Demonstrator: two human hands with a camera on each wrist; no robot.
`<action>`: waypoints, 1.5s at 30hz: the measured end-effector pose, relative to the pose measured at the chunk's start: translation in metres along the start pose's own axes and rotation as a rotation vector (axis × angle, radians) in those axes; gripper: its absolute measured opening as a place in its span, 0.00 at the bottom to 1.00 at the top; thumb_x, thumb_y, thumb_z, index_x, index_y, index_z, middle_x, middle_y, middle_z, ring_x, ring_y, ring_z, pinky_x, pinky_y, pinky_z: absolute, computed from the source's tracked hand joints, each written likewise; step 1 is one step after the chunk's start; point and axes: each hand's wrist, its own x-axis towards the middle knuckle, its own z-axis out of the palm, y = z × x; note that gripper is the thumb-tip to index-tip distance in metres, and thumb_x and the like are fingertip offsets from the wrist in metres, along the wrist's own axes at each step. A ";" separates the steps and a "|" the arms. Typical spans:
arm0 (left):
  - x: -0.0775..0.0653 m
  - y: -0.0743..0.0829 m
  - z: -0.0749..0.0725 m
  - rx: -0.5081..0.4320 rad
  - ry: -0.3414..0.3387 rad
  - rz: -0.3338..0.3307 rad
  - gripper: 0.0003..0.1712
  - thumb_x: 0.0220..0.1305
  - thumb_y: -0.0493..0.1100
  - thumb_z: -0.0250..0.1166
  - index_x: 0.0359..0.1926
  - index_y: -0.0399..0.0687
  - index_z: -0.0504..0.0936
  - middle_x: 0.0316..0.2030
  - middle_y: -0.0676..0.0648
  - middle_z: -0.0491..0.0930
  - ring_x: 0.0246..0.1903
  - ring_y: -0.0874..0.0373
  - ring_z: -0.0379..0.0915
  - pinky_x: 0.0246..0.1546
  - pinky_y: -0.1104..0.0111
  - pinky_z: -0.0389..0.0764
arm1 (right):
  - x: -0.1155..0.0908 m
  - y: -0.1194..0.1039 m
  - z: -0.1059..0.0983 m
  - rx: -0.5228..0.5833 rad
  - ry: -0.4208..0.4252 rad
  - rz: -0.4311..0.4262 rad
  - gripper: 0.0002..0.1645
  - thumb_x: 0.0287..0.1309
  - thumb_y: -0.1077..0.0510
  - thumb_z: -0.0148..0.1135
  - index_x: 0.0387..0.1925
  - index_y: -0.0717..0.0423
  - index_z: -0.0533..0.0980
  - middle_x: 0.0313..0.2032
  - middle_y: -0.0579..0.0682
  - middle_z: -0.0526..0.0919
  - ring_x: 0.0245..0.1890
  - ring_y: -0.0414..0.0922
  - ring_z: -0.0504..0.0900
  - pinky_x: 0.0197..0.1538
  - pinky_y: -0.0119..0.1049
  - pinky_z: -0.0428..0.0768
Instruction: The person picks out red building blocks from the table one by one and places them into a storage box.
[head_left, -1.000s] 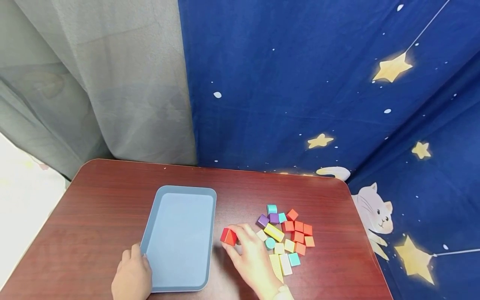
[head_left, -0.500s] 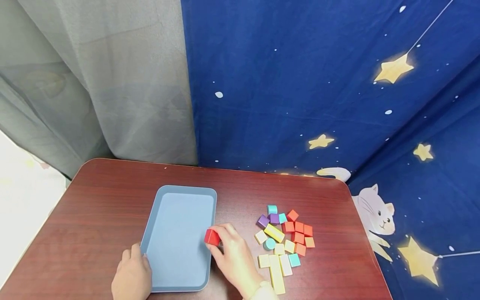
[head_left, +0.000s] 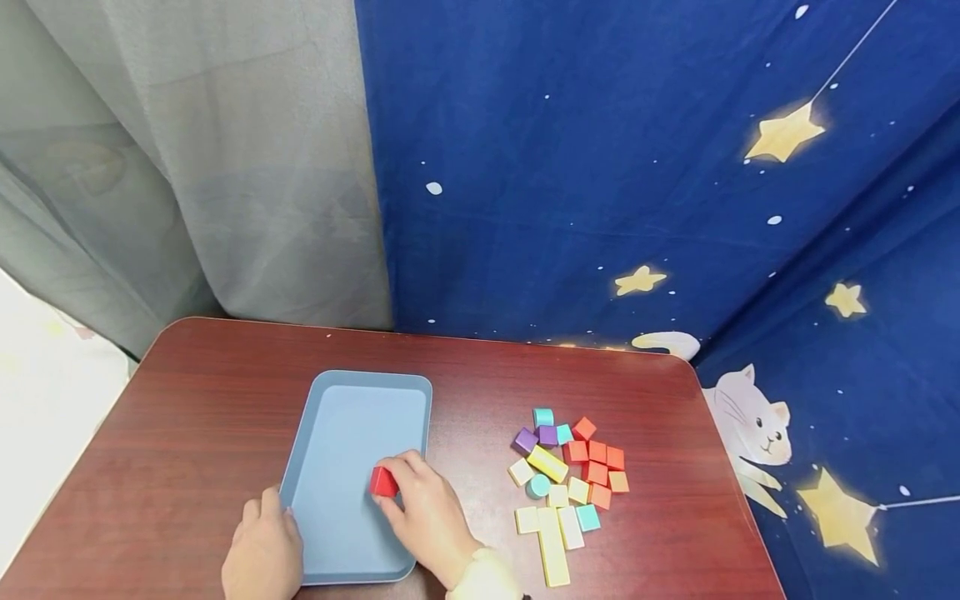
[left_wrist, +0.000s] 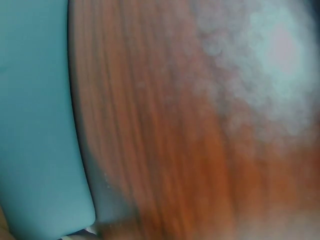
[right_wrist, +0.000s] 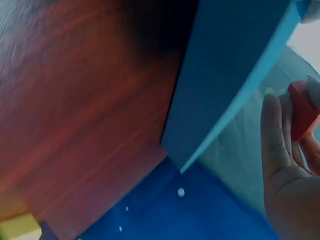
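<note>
A: What is at the left of the tray (head_left: 345, 433)?

B: The left hand (head_left: 264, 550), touching the tray's near left edge. I can't tell whether it grips or just rests there.

A: And within the tray's outline?

B: A red block (head_left: 383, 482), right of the tray's middle. I can't tell whether it touches the tray floor.

A: Who has it?

B: The right hand (head_left: 431, 512), crossing the tray's right edge, pinches it between thumb and fingers.

A: Further along?

B: Well apart from the tray, to its right: purple blocks (head_left: 525, 441), a yellow cylinder (head_left: 547, 464), then, farthest from the tray, orange-red blocks (head_left: 596, 472).
</note>
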 end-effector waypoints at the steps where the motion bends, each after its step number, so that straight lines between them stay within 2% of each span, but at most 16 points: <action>1: 0.000 0.000 0.000 0.001 -0.003 -0.002 0.21 0.66 0.38 0.50 0.57 0.35 0.64 0.41 0.34 0.69 0.39 0.36 0.70 0.33 0.46 0.72 | 0.001 0.001 0.004 0.003 0.003 0.003 0.18 0.52 0.53 0.70 0.45 0.44 0.77 0.41 0.36 0.75 0.34 0.30 0.77 0.40 0.18 0.69; 9: 0.000 0.000 0.002 0.001 -0.009 -0.006 0.20 0.66 0.38 0.50 0.58 0.36 0.65 0.41 0.34 0.69 0.39 0.36 0.71 0.33 0.47 0.71 | 0.005 0.008 0.027 0.058 0.050 0.084 0.18 0.52 0.52 0.70 0.46 0.45 0.77 0.42 0.38 0.77 0.37 0.30 0.79 0.42 0.18 0.70; 13: 0.000 0.000 0.002 -0.002 0.006 0.004 0.20 0.66 0.38 0.50 0.57 0.36 0.65 0.41 0.35 0.69 0.38 0.36 0.71 0.32 0.47 0.71 | 0.005 0.009 0.034 0.060 0.050 0.095 0.19 0.53 0.51 0.70 0.47 0.44 0.77 0.43 0.38 0.77 0.39 0.30 0.79 0.42 0.18 0.70; 19: 0.001 0.002 0.000 0.002 -0.009 -0.005 0.20 0.66 0.39 0.50 0.58 0.36 0.65 0.41 0.34 0.69 0.39 0.36 0.71 0.34 0.47 0.71 | 0.007 0.010 0.042 0.017 0.087 0.071 0.19 0.52 0.50 0.70 0.47 0.43 0.77 0.43 0.37 0.77 0.39 0.30 0.80 0.43 0.20 0.71; 24: 0.001 0.001 0.001 0.001 -0.020 -0.010 0.21 0.66 0.38 0.50 0.59 0.35 0.64 0.42 0.34 0.69 0.40 0.36 0.71 0.35 0.47 0.72 | 0.013 0.010 0.049 -0.042 0.115 0.074 0.19 0.52 0.46 0.69 0.46 0.40 0.78 0.42 0.34 0.77 0.38 0.29 0.80 0.38 0.21 0.72; 34: 0.000 0.001 0.000 -0.012 -0.021 -0.010 0.21 0.66 0.38 0.50 0.59 0.35 0.64 0.42 0.34 0.69 0.40 0.36 0.71 0.35 0.47 0.72 | 0.023 0.007 0.058 -0.073 0.042 0.088 0.17 0.55 0.45 0.66 0.47 0.40 0.78 0.42 0.35 0.77 0.38 0.30 0.79 0.37 0.21 0.70; 39: 0.000 0.000 0.000 -0.019 -0.004 -0.001 0.21 0.66 0.38 0.50 0.59 0.35 0.64 0.42 0.34 0.69 0.40 0.35 0.70 0.35 0.46 0.71 | 0.028 0.007 0.060 -0.081 0.025 0.102 0.17 0.57 0.44 0.65 0.47 0.41 0.77 0.41 0.36 0.77 0.38 0.31 0.79 0.37 0.22 0.71; 45: 0.001 -0.003 0.002 -0.011 -0.017 -0.007 0.22 0.67 0.39 0.50 0.59 0.35 0.64 0.43 0.34 0.69 0.41 0.35 0.71 0.35 0.45 0.72 | 0.033 0.006 0.063 -0.125 0.013 0.141 0.16 0.56 0.44 0.65 0.46 0.40 0.77 0.40 0.36 0.76 0.38 0.33 0.78 0.37 0.24 0.72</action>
